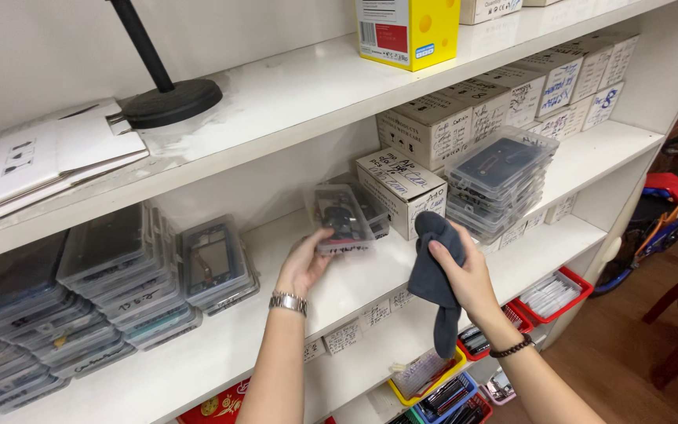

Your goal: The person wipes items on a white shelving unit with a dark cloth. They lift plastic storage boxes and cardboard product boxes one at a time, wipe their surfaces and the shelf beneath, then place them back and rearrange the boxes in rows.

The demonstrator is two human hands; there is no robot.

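A white shelf unit (331,102) fills the wall in front of the person, with a wooden floor to the right below. On the top board stands a black round lamp base (170,102) with its pole, some papers (33,161) to the left of it and a yellow box (408,30) to the right. The middle board carries stacks of clear plastic cases (111,283) on the left, small white cardboard boxes (441,129) in a row at the back, and one more pile of clear cases (500,184) near the middle right.

The left hand (304,263), with a metal watch (287,302) on the wrist, holds a clear plastic case (341,218) just above the middle board; the fingers close on its lower edge, thumb on one side, and the case is lifted and tilted toward the person. Inside it I can see a dark flat part, but not clearly. The right hand (464,275), with a dark bead bracelet (512,347), is closed around a dark grey cloth (435,275), which hangs down from the fist. The cloth is just beside the case, not touching it. Lower down there are red and yellow baskets (551,294) with small goods.
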